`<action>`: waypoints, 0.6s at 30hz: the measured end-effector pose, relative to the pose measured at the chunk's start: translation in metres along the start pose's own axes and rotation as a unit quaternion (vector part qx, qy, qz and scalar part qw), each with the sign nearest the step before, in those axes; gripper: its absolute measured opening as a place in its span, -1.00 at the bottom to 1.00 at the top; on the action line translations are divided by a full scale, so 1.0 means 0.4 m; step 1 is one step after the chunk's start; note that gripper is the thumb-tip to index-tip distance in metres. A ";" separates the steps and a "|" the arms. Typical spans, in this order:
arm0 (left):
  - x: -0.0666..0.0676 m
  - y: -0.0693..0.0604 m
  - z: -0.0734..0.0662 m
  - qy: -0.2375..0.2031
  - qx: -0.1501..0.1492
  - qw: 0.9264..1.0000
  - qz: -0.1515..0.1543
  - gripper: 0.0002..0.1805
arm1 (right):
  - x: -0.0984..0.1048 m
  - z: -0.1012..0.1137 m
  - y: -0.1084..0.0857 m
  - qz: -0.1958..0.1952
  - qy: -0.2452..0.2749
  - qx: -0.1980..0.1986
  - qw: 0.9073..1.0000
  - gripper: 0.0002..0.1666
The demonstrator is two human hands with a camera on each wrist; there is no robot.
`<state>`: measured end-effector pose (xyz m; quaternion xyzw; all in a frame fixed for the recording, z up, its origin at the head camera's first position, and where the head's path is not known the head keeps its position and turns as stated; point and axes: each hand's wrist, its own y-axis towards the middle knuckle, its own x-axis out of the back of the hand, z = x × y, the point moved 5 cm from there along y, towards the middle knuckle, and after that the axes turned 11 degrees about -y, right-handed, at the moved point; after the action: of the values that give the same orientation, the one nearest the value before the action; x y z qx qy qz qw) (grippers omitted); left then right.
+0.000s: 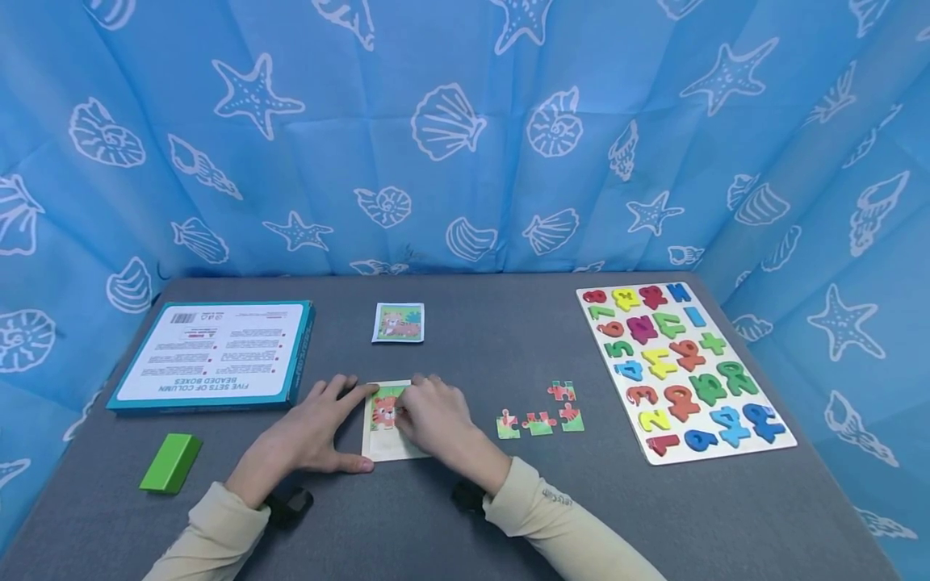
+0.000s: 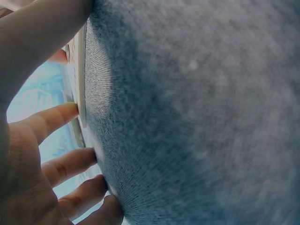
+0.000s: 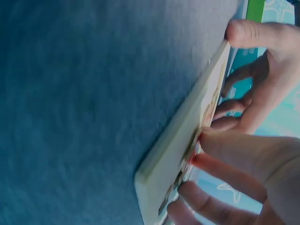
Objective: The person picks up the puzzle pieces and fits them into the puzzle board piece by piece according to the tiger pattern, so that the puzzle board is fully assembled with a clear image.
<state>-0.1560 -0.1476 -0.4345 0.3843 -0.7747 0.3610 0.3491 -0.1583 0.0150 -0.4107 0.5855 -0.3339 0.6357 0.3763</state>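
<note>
A shallow wooden puzzle board (image 1: 395,449) lies on the table with part of an orange tiger picture (image 1: 383,411) fitted in it. My left hand (image 1: 312,432) spans the board's left side, thumb at the near corner and index finger at the far one. Its other fingertips rest on the table in the left wrist view. Over the board, my right hand (image 1: 439,420) pinches a jigsaw piece (image 3: 192,146) between thumb and index finger, low against the picture; the piece is mostly hidden. Several loose jigsaw pieces (image 1: 538,424) lie to the right.
Behind the board lies a small picture card (image 1: 399,323). A blue-edged box (image 1: 211,351) and a green block (image 1: 170,463) are at the left. A number puzzle board (image 1: 638,440) with colourful pieces stands flat at the right. A blue shell-patterned curtain (image 1: 465,145) hangs behind the table.
</note>
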 end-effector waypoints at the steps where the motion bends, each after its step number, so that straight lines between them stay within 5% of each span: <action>1: 0.000 0.000 0.000 -0.001 0.000 1.000 0.000 0.21 | 0.001 -0.001 0.001 0.000 -0.004 0.003 1.000 -0.93; 18: -0.001 0.000 0.002 0.000 -0.005 1.000 -0.007 0.21 | -0.005 0.000 0.003 0.010 0.005 0.013 1.000 -0.86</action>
<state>-0.1560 -0.1482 -0.4352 0.3877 -0.7742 0.3543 0.3533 -0.1595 0.0142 -0.4127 0.5836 -0.3297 0.6469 0.3636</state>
